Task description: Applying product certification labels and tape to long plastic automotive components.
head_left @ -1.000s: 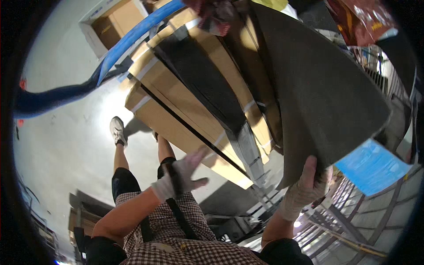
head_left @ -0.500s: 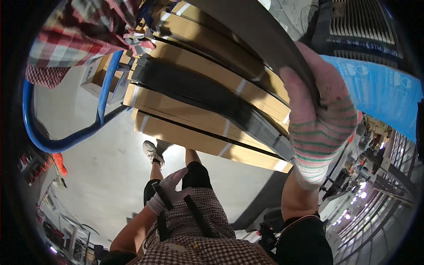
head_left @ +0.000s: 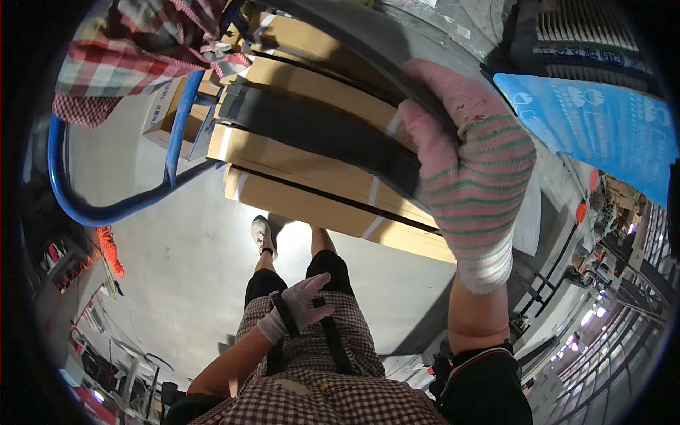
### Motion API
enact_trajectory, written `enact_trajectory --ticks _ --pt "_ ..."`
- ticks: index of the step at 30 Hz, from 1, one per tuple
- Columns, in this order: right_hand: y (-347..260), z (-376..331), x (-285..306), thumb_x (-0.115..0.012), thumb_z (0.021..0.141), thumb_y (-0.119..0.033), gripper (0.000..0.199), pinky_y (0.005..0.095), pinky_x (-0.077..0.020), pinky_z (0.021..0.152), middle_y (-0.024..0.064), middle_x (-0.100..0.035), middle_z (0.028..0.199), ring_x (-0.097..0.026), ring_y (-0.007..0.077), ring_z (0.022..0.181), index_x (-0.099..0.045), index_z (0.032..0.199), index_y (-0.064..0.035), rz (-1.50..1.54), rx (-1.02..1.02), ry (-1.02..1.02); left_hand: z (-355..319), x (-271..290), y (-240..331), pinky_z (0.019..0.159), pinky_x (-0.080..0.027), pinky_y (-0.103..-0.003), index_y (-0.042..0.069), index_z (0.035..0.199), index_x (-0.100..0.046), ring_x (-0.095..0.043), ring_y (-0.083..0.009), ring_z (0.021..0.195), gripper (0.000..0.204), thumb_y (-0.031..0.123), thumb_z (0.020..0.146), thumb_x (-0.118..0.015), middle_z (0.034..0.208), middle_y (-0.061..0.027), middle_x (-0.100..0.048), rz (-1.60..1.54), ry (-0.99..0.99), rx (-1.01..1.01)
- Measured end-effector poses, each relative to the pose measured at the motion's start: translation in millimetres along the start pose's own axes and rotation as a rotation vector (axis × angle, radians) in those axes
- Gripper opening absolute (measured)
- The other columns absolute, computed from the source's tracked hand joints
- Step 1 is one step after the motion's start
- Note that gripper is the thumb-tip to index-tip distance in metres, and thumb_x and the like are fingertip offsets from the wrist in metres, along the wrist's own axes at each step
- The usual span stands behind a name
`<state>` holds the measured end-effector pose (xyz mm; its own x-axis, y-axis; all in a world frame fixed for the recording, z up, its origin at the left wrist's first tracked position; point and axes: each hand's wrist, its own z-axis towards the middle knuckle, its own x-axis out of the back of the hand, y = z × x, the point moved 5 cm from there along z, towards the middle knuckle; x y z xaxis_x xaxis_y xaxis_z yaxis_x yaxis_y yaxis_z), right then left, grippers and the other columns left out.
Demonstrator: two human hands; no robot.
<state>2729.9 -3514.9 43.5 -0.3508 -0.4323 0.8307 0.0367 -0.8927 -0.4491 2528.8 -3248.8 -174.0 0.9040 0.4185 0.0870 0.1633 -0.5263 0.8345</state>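
Matte dark grey bendable sheet (head_left: 365,53), seen nearly edge-on as a smooth curve, arches at twelve o'clock over the long, straight-sided tan cardboard slabs (head_left: 283,159), which are bound by pale bands and topped by a flat black strip (head_left: 319,122). Round-bent, glossy blue tubing (head_left: 180,134) stands toward ten o'clock, and a slick blue printed film (head_left: 588,131) slants past two. Between two and three, the right hand (head_left: 474,184), in a ribbed pink-and-green striped knit glove, pinches the sheet's edge between thumb and fingers, while the pale-gloved left hand (head_left: 304,304), near seven, holds nothing, fingers loosely parted.
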Motion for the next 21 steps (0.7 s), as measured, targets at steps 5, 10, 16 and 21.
enact_trajectory --ticks 5,10,16,21 --pt "-23.4 -24.1 -29.7 -0.068 0.083 -0.002 0.029 0.0300 -0.0521 0.080 0.0117 -0.070 0.096 -0.068 0.0207 0.087 -0.068 0.113 -0.0033 0.006 -0.019 -0.013 -33.6 -5.2 -40.7 0.097 -0.052 -0.038 0.004 0.142 -0.046 -0.060 -0.0325 0.120 0.075 0.034 0.081 -0.078 0.132 -0.0197 -0.059 0.022 0.020 0.022" --pt "-42.0 -94.7 -113.8 -0.074 0.069 -0.005 0.066 0.0435 -0.0525 0.082 0.0129 -0.059 0.112 -0.060 0.0341 0.097 -0.053 0.132 -0.0124 -0.191 -0.014 -0.212 -85.8 8.3 -76.7 0.098 -0.052 -0.039 0.005 0.140 -0.048 -0.061 -0.0336 0.117 0.075 0.034 0.080 -0.079 0.130 -0.0201 -0.060 0.009 0.095 -0.003" --pt "-35.5 -179.8 -240.1 -0.073 0.075 -0.013 0.075 0.0462 -0.0493 0.092 0.0139 -0.052 0.122 -0.054 0.0344 0.111 -0.040 0.143 -0.0133 -0.496 -0.088 -0.585 -166.2 40.3 -142.1 0.094 -0.053 -0.041 0.004 0.138 -0.049 -0.063 -0.0341 0.112 0.074 0.032 0.078 -0.081 0.125 -0.0202 -0.062 -0.141 0.309 0.007" --pt "-15.9 -220.9 -310.7 -0.074 0.077 -0.020 0.085 0.0462 -0.0454 0.099 0.0189 -0.051 0.125 -0.052 0.0367 0.116 -0.028 0.148 -0.0061 -0.563 -0.274 -0.764 -236.6 53.3 -215.3 0.095 -0.052 -0.041 0.001 0.136 -0.050 -0.063 -0.0353 0.111 0.071 0.028 0.077 -0.081 0.121 -0.0222 -0.063 -0.299 0.475 0.117"
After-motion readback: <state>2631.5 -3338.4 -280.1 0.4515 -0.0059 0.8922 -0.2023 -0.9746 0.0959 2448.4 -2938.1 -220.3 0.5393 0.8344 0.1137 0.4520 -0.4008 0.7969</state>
